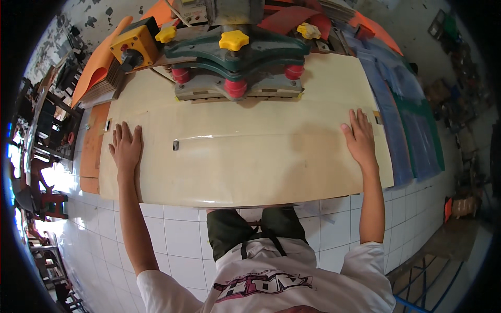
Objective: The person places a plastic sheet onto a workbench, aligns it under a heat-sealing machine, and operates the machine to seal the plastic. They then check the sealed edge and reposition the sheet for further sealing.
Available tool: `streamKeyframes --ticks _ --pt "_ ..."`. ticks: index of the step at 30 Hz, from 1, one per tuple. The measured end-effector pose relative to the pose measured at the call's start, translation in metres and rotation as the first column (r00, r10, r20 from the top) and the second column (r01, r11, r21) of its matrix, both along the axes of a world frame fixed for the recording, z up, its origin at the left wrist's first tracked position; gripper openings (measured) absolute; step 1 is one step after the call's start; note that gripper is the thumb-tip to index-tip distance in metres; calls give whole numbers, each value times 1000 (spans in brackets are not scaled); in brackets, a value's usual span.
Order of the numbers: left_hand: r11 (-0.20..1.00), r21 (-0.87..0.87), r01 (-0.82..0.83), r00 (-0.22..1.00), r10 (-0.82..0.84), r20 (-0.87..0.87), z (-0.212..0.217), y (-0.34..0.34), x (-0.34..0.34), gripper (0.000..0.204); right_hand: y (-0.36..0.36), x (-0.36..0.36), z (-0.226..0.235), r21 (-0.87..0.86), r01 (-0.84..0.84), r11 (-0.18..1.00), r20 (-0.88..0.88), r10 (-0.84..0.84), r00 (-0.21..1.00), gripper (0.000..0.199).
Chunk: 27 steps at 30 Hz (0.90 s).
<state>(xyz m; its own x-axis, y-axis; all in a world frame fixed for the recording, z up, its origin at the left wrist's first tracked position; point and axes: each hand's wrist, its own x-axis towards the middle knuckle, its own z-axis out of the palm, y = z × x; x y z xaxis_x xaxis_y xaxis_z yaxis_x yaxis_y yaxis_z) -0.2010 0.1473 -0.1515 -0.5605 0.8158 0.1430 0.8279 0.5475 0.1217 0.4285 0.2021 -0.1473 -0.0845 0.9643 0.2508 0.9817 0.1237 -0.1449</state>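
A broad cream-coloured sheet (245, 172) lies across the work table, its near edge hanging just before my lap. Flat on its left part rests my left hand (126, 146), fingers spread, nothing in it. My right hand (360, 138) lies the same way near the sheet's right edge. Between them, farther back, a dark green press head (235, 55) with red cylindrical spacers (236, 87) stands over the sheet. The lower plate (240, 93) of the press is close to the sheet; I cannot tell whether it touches. A small dark patch (176, 145) shows on the sheet.
A yellow control box (134, 44) with a black knob stands at the back left, beside orange sheets (99, 68). Yellow star knobs (234, 40) top the press. Blue clear plastic sheets (399, 120) lie along the right side. Below is a white tiled floor (182, 237).
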Motion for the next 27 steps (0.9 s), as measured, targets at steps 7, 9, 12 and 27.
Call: streamKeyframes --ticks 7,9,12,27 --pt "1000 10 -5 1000 5 -4 -6 1 2 77 -1 0 -3 -1 -6 1000 -5 6 1000 64" --pt "1000 11 -8 1000 8 -9 -8 -1 1 77 -1 -2 -6 -13 -6 1000 -4 6 1000 64" --pt "1000 21 -8 1000 8 -11 -11 -6 0 77 -1 -3 -12 -29 -14 999 3 14 1000 64" --pt "994 92 58 998 -59 7 -19 3 -10 76 0 -8 -5 -109 52 993 -5 -53 999 63"
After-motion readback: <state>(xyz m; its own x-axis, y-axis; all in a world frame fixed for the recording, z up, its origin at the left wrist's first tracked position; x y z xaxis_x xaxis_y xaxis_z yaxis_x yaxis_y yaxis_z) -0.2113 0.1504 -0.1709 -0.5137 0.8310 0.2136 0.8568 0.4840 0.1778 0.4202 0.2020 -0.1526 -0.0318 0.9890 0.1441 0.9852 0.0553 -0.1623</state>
